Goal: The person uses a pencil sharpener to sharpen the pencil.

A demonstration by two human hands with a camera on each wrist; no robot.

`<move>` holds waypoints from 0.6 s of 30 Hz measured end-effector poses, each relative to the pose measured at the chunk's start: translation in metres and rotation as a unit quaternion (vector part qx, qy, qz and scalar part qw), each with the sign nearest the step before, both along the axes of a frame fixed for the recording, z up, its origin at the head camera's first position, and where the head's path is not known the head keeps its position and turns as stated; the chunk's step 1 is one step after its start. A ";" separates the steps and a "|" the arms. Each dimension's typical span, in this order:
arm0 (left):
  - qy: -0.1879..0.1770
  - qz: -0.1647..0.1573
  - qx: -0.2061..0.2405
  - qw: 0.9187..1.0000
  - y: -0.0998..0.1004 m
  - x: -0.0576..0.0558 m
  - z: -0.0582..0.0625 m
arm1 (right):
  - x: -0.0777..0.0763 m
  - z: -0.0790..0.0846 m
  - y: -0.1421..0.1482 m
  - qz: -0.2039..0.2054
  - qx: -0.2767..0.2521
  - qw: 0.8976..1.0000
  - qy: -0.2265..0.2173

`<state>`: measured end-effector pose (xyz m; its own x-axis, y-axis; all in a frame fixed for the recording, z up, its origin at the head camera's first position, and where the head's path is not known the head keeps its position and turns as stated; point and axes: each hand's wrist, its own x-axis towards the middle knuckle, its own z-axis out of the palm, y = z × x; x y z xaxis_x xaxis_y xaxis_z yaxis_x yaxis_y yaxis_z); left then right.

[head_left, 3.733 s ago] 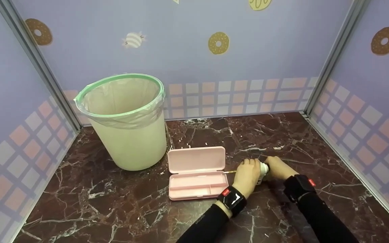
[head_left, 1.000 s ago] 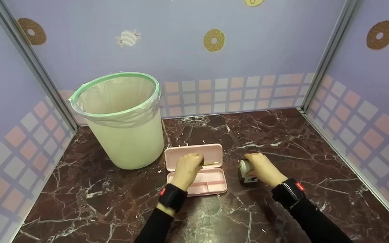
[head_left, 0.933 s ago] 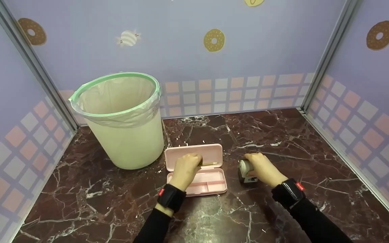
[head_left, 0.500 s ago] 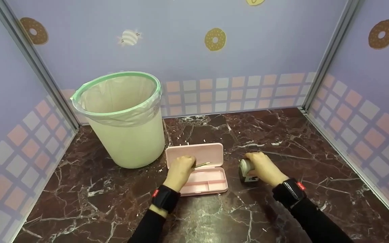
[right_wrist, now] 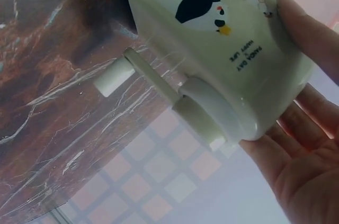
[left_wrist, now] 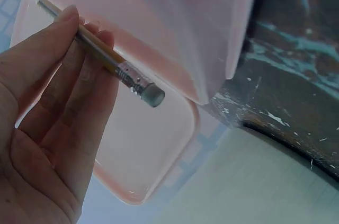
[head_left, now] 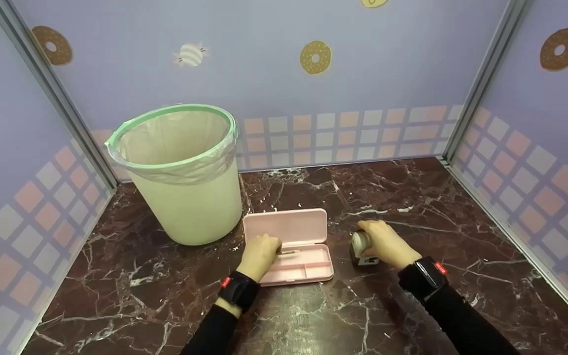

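Observation:
In the head view my left hand (head_left: 258, 255) pinches a pencil (head_left: 291, 252) over the lower tray of an open pink pencil case (head_left: 306, 223). The left wrist view shows the pencil (left_wrist: 100, 49) between thumb and fingers, its metal band and grey eraser sticking out past them. My right hand (head_left: 386, 242) grips a pale hand-crank pencil sharpener (head_left: 360, 245) standing right of the case. Up close, the right wrist view shows the sharpener (right_wrist: 228, 54) with a panda print and its crank handle (right_wrist: 153, 78); thumb and fingers lie around the body.
A tall bin (head_left: 197, 207) with a green rim and a plastic liner stands behind and left of the pencil case. White bits lie scattered on the dark marbled table (head_left: 165, 291) near it. Patterned panels enclose the back and both sides.
My left hand has moved with the pencil from beside the sharpener to over the case, lately lowering toward the tray. My right hand has moved from the sharpener's right side onto its body.

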<state>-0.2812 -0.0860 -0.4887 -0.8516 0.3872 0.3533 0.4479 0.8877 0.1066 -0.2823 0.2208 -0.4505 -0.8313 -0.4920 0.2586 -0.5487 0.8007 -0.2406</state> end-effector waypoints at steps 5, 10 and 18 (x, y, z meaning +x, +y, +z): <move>0.000 -0.001 0.000 1.000 -0.002 0.000 -0.006 | 0.000 0.003 0.001 0.001 0.003 1.000 -0.015; -0.004 -0.001 -0.001 1.000 -0.004 -0.001 -0.009 | 0.001 0.006 0.001 0.003 0.003 1.000 -0.023; -0.016 0.007 -0.009 1.000 -0.007 0.000 -0.009 | 0.000 0.007 -0.002 0.000 0.006 0.999 -0.033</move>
<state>-0.2814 -0.0925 -0.4973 -0.8677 0.3812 0.3190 0.4319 0.8959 0.1041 -0.2824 0.2186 -0.4434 -0.8468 -0.4940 0.1973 -0.5313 0.8038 -0.2676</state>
